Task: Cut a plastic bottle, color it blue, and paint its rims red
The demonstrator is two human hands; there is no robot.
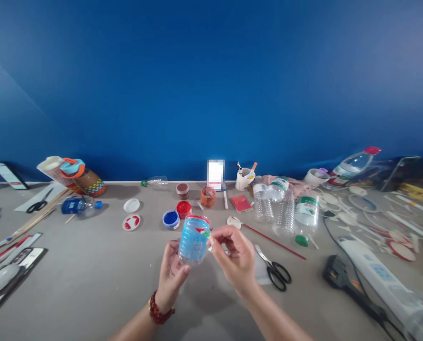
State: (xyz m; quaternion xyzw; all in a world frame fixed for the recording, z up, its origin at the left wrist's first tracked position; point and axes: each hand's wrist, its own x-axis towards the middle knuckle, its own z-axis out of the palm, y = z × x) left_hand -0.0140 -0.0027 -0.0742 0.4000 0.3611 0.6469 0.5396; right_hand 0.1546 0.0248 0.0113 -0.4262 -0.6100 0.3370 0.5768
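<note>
A clear cut plastic bottle piece [193,244], painted light blue with a red rim, is held slightly tilted by my left hand [173,270], whose fingers wrap round its lower left side. My right hand [234,255] is at the right side of the piece, thumb and fingers pinched on a small item with a green and red end [204,233]. That end lies against the piece near its rim; what the item is cannot be made out. Open jars of red paint [184,209] and blue paint [171,219] stand just behind the piece.
Black-handled scissors [278,274] and a red stick [275,241] lie to the right. Farther right are a glue gun [349,284], a power strip [378,272] and clear bottles [284,213]. A blue-labelled bottle [78,205] lies left; a brush cup [245,180] stands at the back.
</note>
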